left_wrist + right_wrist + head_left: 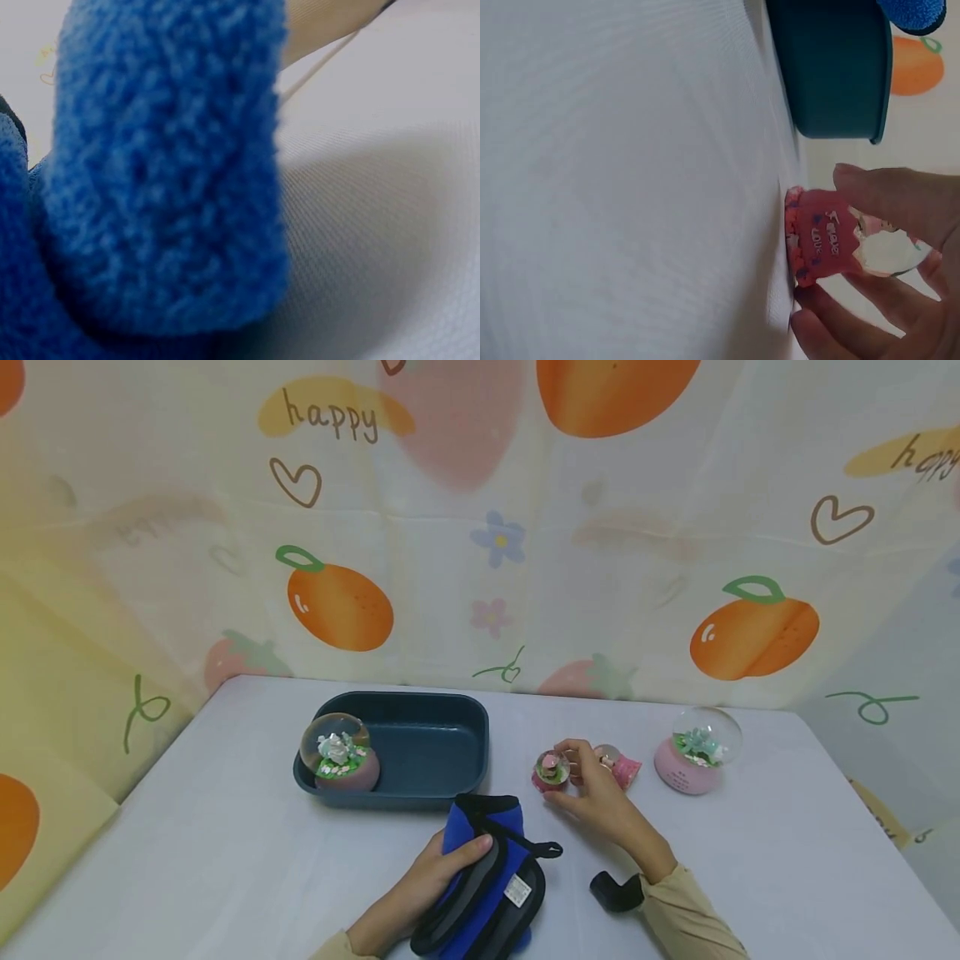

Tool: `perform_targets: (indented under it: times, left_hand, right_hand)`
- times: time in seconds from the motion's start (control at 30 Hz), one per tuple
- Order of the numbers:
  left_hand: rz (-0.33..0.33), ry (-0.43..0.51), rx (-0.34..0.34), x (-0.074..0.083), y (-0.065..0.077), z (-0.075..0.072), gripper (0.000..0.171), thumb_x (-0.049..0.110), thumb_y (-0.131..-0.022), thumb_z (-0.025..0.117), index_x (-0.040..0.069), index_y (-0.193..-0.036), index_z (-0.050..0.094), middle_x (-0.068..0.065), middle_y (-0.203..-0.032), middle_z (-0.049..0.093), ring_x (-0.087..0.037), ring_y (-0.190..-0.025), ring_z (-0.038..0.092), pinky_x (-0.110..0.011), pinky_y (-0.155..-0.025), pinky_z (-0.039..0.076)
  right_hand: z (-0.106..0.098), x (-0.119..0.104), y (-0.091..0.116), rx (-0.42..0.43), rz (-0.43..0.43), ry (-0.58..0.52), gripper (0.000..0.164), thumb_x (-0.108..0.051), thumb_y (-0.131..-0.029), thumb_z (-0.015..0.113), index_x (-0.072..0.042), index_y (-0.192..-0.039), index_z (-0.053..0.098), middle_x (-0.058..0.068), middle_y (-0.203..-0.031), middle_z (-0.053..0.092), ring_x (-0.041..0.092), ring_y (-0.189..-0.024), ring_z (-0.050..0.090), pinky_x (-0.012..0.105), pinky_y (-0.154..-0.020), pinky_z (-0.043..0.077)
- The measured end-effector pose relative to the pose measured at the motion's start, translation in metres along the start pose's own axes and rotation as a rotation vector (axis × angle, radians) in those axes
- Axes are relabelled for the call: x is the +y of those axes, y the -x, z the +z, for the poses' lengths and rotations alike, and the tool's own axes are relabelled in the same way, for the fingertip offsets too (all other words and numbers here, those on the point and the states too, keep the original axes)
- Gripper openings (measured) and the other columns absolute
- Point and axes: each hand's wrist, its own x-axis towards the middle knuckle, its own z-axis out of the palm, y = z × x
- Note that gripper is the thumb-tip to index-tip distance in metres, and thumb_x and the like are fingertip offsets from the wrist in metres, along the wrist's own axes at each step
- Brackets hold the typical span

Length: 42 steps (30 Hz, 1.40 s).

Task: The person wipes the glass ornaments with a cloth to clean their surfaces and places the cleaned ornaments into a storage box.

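Observation:
In the head view my left hand grips a folded blue fluffy cloth with black edging, a white tag and a hanging loop. The cloth's blue pile fills much of the left wrist view. My right hand has its thumb and fingers around a small snow globe with a pink base. In the right wrist view, the globe's lettered base appears upright on the white table. Behind that hand, a second small snow globe lies on its side, partly hidden by the fingers.
A dark teal tray stands at the back left. A large snow globe with a pink base sits in its left end. Another large snow globe stands at the right. A black bent object is beside my right sleeve.

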Motion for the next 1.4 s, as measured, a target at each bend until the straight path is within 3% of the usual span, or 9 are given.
perform_targets:
  times: [0.33, 0.57, 0.8, 0.97, 1.2, 1.4]
  left_hand:
    - [0.0, -0.037, 0.009, 0.0, 0.0, 0.0, 0.056, 0.037, -0.1, 0.054, 0.0, -0.141, 0.041, -0.008, -0.117, 0.065, -0.015, -0.1, 0.062, -0.03, -0.086, 0.052]
    - [0.008, -0.067, 0.043, 0.005, -0.001, 0.004, 0.058, 0.037, -0.099, 0.055, 0.0, -0.142, 0.04, -0.01, -0.118, 0.065, -0.014, -0.099, 0.062, -0.03, -0.086, 0.052]
    - [0.101, -0.04, 0.072, 0.017, 0.009, 0.007, 0.05, 0.029, -0.1, 0.055, -0.003, -0.135, 0.043, -0.004, -0.109, 0.066, -0.013, -0.094, 0.065, -0.029, -0.083, 0.054]
    - [0.184, -0.025, 0.163, 0.034, 0.018, 0.007, 0.041, 0.024, -0.1, 0.054, -0.004, -0.128, 0.047, -0.002, -0.102, 0.066, -0.013, -0.089, 0.065, -0.029, -0.08, 0.055]
    - [0.274, -0.001, 0.347, 0.05, 0.026, 0.006, 0.03, 0.023, -0.1, 0.048, 0.0, -0.119, 0.05, -0.001, -0.098, 0.065, -0.015, -0.088, 0.063, -0.029, -0.078, 0.054]
    - [0.338, -0.004, 0.373, 0.055, 0.028, 0.004, 0.032, 0.028, -0.102, 0.042, 0.006, -0.124, 0.047, 0.003, -0.107, 0.062, -0.013, -0.098, 0.059, -0.027, -0.088, 0.049]
  right_hand:
    - [0.002, 0.003, -0.001, 0.037, -0.05, 0.077, 0.047, -0.011, -0.083, 0.079, -0.004, -0.124, 0.056, 0.017, -0.121, 0.065, 0.033, -0.105, 0.066, 0.048, -0.092, 0.054]
    - [-0.001, -0.003, 0.001, 0.053, -0.124, 0.007, 0.049, -0.009, -0.081, 0.081, -0.005, -0.123, 0.057, 0.014, -0.121, 0.065, 0.034, -0.111, 0.065, 0.048, -0.094, 0.054]
    - [-0.007, -0.019, 0.004, 0.051, -0.203, -0.062, 0.052, -0.011, -0.081, 0.082, -0.009, -0.126, 0.056, 0.011, -0.121, 0.065, 0.028, -0.107, 0.067, 0.042, -0.09, 0.057]
    - [-0.015, -0.034, 0.008, 0.073, -0.219, -0.049, 0.055, -0.013, -0.08, 0.083, -0.01, -0.126, 0.054, 0.008, -0.119, 0.066, 0.024, -0.102, 0.068, 0.044, -0.088, 0.057]
    - [-0.021, -0.048, 0.014, 0.091, -0.295, -0.021, 0.05, -0.009, -0.072, 0.088, -0.011, -0.111, 0.057, 0.001, -0.105, 0.074, 0.012, -0.089, 0.069, 0.032, -0.083, 0.059]
    - [-0.019, -0.064, 0.023, 0.059, -0.367, -0.019, 0.048, -0.01, -0.07, 0.089, -0.016, -0.11, 0.063, -0.005, -0.103, 0.072, 0.007, -0.09, 0.067, 0.033, -0.083, 0.059]
